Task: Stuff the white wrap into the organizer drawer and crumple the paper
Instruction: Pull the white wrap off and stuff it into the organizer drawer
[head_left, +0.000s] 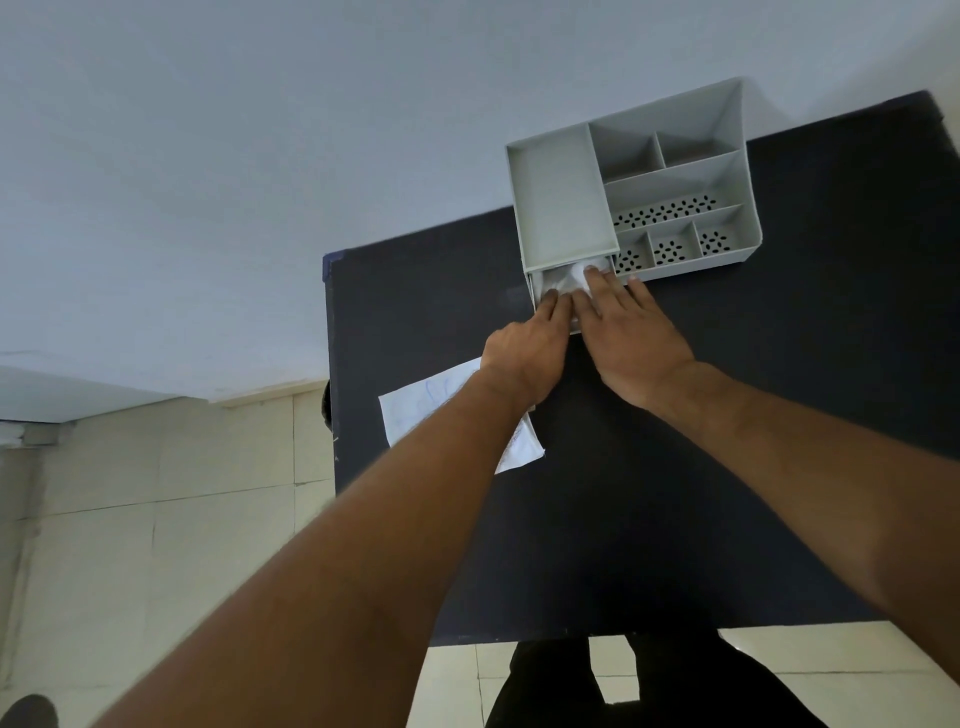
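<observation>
A grey organizer with several compartments stands at the far side of the dark table. Its drawer is pulled out at the front left, and the white wrap lies bunched inside it. My left hand has its fingertips in the drawer on the wrap's left part. My right hand lies flat, fingers pressing down on the wrap's right part. A white sheet of paper with faint scribbles lies flat on the table near the left edge, partly hidden under my left forearm.
The dark table ends at a left edge near the paper and a near edge by my legs. A pale wall rises behind the organizer. Tiled floor shows at the left and below.
</observation>
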